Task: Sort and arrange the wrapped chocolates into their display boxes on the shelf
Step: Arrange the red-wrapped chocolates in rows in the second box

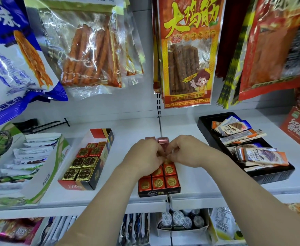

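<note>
Left hand (143,157) and right hand (186,153), fingers curled, met over the box (159,192) toward 12 o'clock, probably squaring chocolates (170,181); grip hidden.

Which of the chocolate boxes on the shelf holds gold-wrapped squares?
The red-and-black box left of the left hand: four gold squares fill its front. The dark centre box holds only red squares and pink ones.
</note>
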